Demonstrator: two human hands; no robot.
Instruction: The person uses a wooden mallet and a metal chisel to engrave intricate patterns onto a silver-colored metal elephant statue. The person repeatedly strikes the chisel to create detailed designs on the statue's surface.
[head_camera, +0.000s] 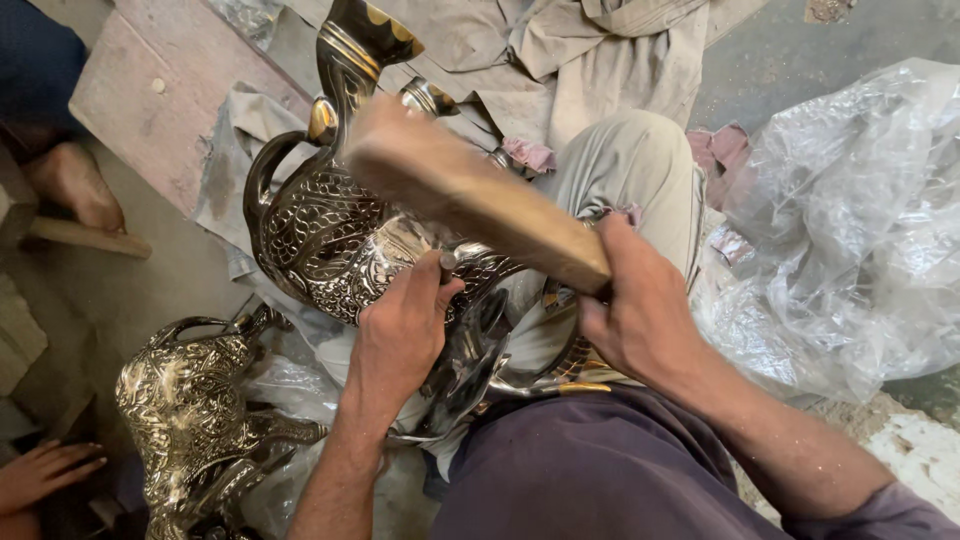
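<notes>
1. The ewer (330, 240) is laid across the lap; a punch (447, 262) is pinched against it by the left hand (400, 335).
2. A wooden block (470, 190) is gripped by the closed right hand (640, 320); by an off-centre blow the fingers could be struck or the relief dented.

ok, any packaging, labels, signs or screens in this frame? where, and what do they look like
No labels, signs or screens.
Clear plastic bag: on the floor, right of the knee; crumpled, translucent grey-white.
Clear plastic wrap: bottom left, beside the second engraved metal vessel; wrinkled, transparent.
</notes>
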